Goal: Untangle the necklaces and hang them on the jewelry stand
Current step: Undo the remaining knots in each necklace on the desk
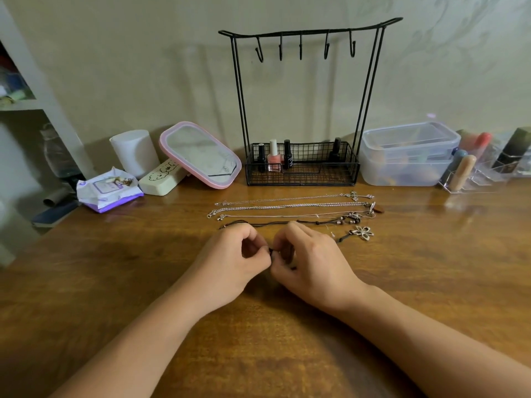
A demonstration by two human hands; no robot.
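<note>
Necklaces lie in a neat stack of rows across the middle of the frame, stretched left to right on the wooden bench [115, 282], probably so that no chain crosses another while the last one is worked.

At the far left sit a purple wipes pack [107, 189] and a pink-rimmed mirror [200, 154], pushed back out of the way. Moving right, the silver chains [287, 206] run parallel just in front of the jewelry stand [304, 110], whose five hooks at the top centre all hang bare, so nothing is hung yet.

Below the chains, the left hand [230, 262] and right hand [310, 262] meet at the centre, both with fingertips curled and pinched onto the dark cord necklace [287, 223]; the exact spot they hold is small and partly hidden, but it looks like a knot or clasp being picked apart. That cord trails right to a silver flower pendant [364, 232] resting on the bench.

Further right stands a clear plastic box [408, 156].
</note>
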